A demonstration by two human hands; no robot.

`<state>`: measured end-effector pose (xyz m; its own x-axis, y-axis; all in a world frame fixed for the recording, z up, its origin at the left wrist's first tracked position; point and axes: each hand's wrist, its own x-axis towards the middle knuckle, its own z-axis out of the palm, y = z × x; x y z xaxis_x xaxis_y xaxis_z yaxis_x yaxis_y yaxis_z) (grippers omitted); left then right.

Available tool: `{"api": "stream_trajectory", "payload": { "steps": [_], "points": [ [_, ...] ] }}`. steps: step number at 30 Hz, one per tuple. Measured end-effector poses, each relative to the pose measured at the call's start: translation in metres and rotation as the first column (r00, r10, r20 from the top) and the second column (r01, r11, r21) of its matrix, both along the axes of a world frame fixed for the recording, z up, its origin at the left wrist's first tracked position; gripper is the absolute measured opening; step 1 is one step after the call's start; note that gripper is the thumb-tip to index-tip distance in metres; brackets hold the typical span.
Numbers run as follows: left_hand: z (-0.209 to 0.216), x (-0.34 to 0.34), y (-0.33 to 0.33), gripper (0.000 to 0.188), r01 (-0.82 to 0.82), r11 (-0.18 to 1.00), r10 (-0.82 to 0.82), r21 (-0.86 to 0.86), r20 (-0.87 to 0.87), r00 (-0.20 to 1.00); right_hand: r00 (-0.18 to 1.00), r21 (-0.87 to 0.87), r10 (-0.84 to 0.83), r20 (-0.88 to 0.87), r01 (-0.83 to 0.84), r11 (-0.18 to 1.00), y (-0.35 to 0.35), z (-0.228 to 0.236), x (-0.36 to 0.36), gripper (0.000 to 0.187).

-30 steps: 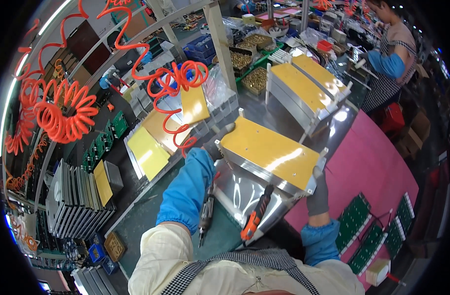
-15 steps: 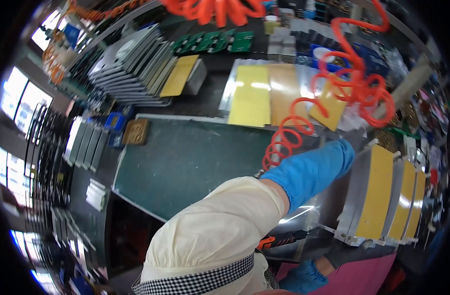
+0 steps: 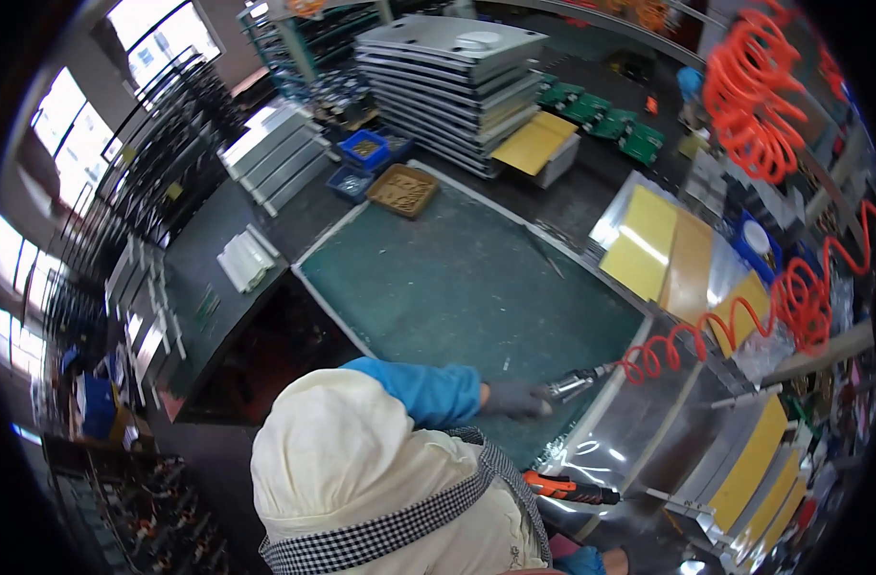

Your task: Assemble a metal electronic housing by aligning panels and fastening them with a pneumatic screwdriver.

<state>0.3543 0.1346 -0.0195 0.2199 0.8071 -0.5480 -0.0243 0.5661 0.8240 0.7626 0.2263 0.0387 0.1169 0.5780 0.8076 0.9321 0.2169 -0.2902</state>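
My left hand [image 3: 517,400], in a dark grey glove below a blue sleeve, is over the right part of the green work mat [image 3: 428,287]. Its fingers meet the near end of a silver air tool [image 3: 572,385] on a red coiled hose [image 3: 687,343]; blur hides whether they grip it. Low in the picture, my right hand [image 3: 639,556], also dark-gloved, shows only in part beside the metal surface, its fingers hidden. Between the two hands, an orange and black power screwdriver [image 3: 572,489] points right over the shiny metal sheet [image 3: 639,436].
Yellow-faced metal panels [image 3: 749,465] stand at the right. Flat yellow sheets [image 3: 639,244] lie behind the mat, near green circuit boards [image 3: 601,120]. A tall stack of grey panels [image 3: 447,86] rises at the back. A brown tray [image 3: 402,190] and blue bins [image 3: 364,149] sit at the mat's far left corner.
The view has swung left. My left hand has drawn back from the far right, by the yellow panels, to the air tool at the mat. My right hand shows lower in the picture.
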Motion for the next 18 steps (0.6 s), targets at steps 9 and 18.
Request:
{"api": "stream_trajectory", "payload": {
  "steps": [9, 18],
  "points": [
    [-0.055, -0.146, -0.125, 0.032, -0.607, 0.736, 0.677, -0.3, 0.283, 0.68, 0.993, 0.103, 0.098, 0.061, -0.104, 0.989, -0.037, 0.025, -0.154, 0.035],
    [-0.057, -0.376, -0.279, 0.039, -0.491, 0.868, 0.471, 0.071, 0.193, 0.861, 0.302, -0.142, 0.204, -0.931, -0.816, 0.561, -0.155, -0.024, -0.515, 0.031]
  ]
}}
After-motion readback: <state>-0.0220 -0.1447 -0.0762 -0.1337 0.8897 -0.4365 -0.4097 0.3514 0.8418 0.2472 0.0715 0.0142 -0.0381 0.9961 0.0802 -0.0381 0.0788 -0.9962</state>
